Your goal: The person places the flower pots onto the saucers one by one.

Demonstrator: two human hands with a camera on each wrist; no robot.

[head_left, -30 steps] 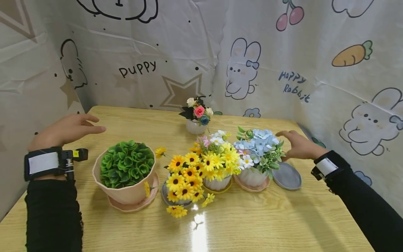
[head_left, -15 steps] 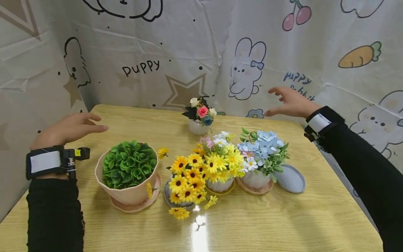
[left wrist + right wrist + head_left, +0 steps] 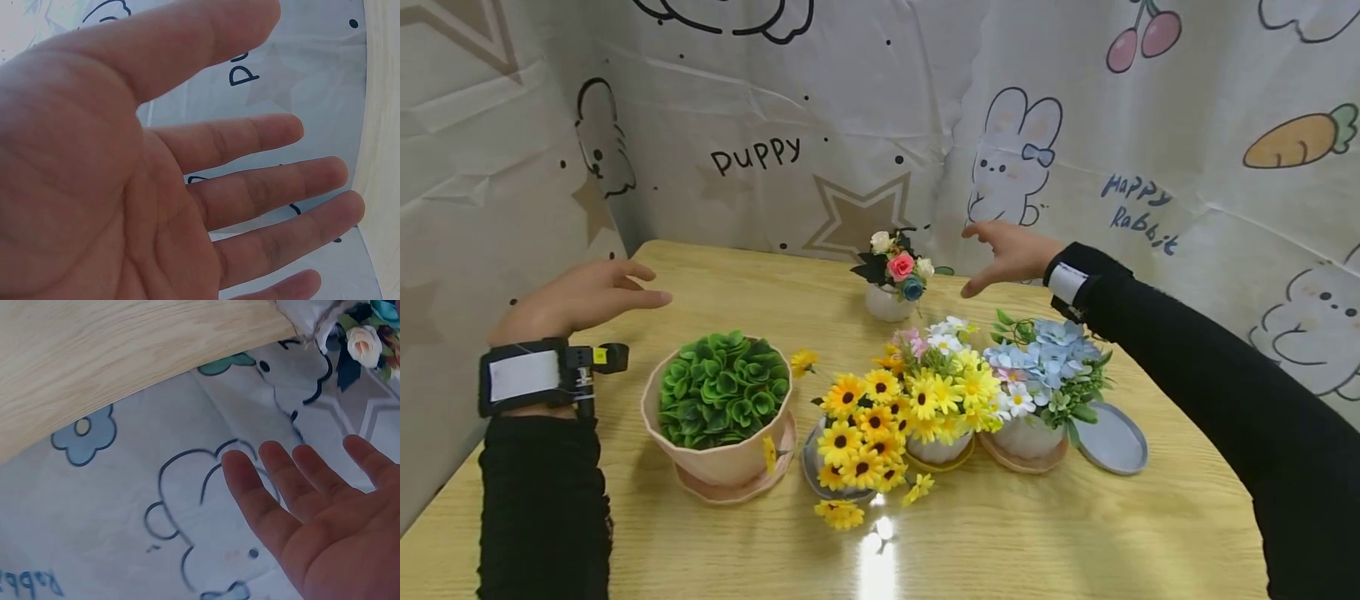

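My right hand (image 3: 1011, 254) is in the air with spread fingers, to the right of a small white pot of pink, white and blue roses (image 3: 899, 268) at the back of the table. In the right wrist view those roses (image 3: 365, 347) show at the top right corner, apart from the fingers. My left hand (image 3: 583, 297) hovers behind and left of a green leafy plant (image 3: 722, 392) in a pink pot (image 3: 718, 462). Its palm (image 3: 156, 187) holds nothing in the left wrist view.
Along the table's middle stand sunflowers (image 3: 861, 433), yellow daisies (image 3: 951, 387) and blue hydrangeas (image 3: 1048, 358), potted on saucers. A grey saucer (image 3: 1116, 440) with no pot lies at the right. A patterned curtain (image 3: 737, 208) hangs behind the table.
My right hand rose from beside the blue hydrangeas, then moved left toward the potted roses. The left hand kept its pose. The head view has turned slightly right to left, shifting everything rightward.
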